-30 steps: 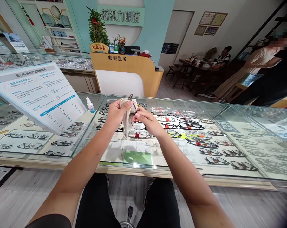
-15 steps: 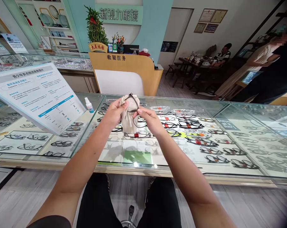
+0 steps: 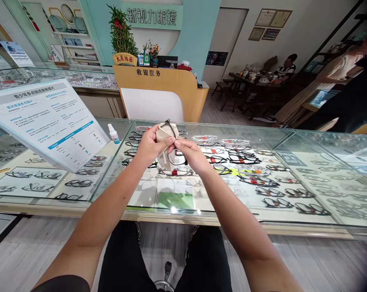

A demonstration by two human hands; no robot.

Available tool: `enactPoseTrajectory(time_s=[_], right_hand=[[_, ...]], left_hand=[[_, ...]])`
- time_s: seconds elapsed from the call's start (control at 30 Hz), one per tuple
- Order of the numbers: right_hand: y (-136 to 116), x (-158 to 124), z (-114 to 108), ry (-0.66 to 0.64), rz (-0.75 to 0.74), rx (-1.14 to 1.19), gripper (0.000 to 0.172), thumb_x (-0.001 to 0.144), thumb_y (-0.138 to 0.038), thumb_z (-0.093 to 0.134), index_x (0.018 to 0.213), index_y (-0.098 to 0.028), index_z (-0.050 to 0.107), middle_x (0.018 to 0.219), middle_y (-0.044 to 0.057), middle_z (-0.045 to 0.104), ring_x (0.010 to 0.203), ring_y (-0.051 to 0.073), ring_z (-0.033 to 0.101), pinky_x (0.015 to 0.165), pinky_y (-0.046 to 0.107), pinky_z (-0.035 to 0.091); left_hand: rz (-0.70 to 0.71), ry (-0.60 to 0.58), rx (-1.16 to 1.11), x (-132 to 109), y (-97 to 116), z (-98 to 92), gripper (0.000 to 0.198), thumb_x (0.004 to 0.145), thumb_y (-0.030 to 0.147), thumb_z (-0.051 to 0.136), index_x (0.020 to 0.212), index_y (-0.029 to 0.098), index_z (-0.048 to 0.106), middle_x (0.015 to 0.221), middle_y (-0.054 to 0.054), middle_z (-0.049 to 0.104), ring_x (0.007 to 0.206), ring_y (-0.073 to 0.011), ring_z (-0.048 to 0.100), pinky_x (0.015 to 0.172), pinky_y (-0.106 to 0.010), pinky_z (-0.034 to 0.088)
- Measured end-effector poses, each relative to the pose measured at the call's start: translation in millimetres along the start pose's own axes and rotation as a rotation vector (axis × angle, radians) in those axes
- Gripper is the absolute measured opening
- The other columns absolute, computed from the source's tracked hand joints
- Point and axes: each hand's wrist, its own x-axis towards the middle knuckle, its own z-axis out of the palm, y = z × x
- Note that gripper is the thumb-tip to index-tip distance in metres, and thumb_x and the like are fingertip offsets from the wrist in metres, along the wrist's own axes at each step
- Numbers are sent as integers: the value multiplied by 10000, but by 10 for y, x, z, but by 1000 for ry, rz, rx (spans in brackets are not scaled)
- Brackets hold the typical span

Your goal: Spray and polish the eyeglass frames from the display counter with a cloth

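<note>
Above the glass counter, my left hand (image 3: 151, 146) is closed round a cream-coloured cloth (image 3: 165, 159), which it presses against a lens of a pair of dark-framed eyeglasses (image 3: 172, 126). My right hand (image 3: 191, 151) pinches the same eyeglasses near the middle of the frame. The fingertips of both hands meet there. One lens stands upright over the cloth, and the other hangs lower, partly hidden behind the fingers. Part of the cloth droops below my left hand.
Inside the glass display counter (image 3: 201, 211) lie rows of eyeglasses (image 3: 243, 157). A small white spray bottle (image 3: 113, 134) and a large printed sign (image 3: 49, 121) stand on top at the left. Beyond is a wooden cashier desk (image 3: 195, 97). People are at the far right.
My left thumb has moved down and right across the cloth toward the middle of the eyeglasses. The cloth is more bunched up. My right hand has kept its pinch.
</note>
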Motion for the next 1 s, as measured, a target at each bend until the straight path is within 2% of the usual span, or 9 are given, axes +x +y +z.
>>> enactPoseTrajectory(time_s=[0.13,0.23,0.3,0.37,0.5,0.57,0.63,0.77,1.0], right_hand=[[1,-21,38,-51,24,17,593,944,-786,733,768,-224,794,968,57,726,1044,264,649,1059,402,470],[4,-31,72,-71,26,-5,575,982,-767,698,795,-234,804,962,52,727,1012,256,654,1053,396,477],[9,-28,88,-76,16,-18,583,982,-779,686,796,-239,805,980,53,735,1025,260,658,1066,398,479],[14,-22,91,-47,5,-26,599,970,-794,688,779,-238,803,971,51,733,1026,261,653,1082,402,473],[8,-12,41,64,14,-41,580,963,-765,711,760,-231,808,896,45,704,960,246,617,1004,392,473],[0,-9,5,85,33,-22,549,965,-729,724,763,-227,813,892,46,701,925,237,606,920,375,472],[-3,-5,-23,92,50,17,525,962,-700,736,758,-223,813,878,44,696,879,224,598,856,361,464],[13,4,-37,91,59,78,511,948,-681,751,745,-214,803,833,35,677,824,206,581,838,353,453],[49,0,31,50,11,43,549,948,-728,740,744,-222,796,876,42,682,922,227,592,937,369,462]], left_hand=[[13,57,13,-51,-12,75,531,776,645,978,864,213,684,534,35,646,393,-119,529,439,-262,397],[56,153,42,-82,-42,103,519,888,692,869,795,217,684,466,31,592,361,-119,495,418,-268,374],[97,239,56,-78,-67,98,569,896,727,842,733,212,663,469,31,578,378,-108,491,431,-263,385],[109,279,56,-53,-86,74,607,866,759,851,717,203,659,532,13,623,452,-117,562,484,-261,447],[-8,156,-16,13,-74,-5,622,791,785,895,845,188,730,738,-63,763,751,-246,775,664,-336,606],[-59,82,-60,32,-48,-37,640,754,775,925,925,180,762,825,-98,801,896,-318,813,731,-387,641],[-75,23,-78,38,-20,-55,653,734,733,960,1011,169,783,911,-119,824,967,-339,817,785,-406,652],[-41,-37,-32,23,9,-54,650,697,556,1040,1149,167,781,1006,-91,833,877,-241,787,777,-327,619],[29,63,26,-13,-46,19,479,719,472,1050,957,196,740,669,18,699,591,-143,646,626,-266,521]])
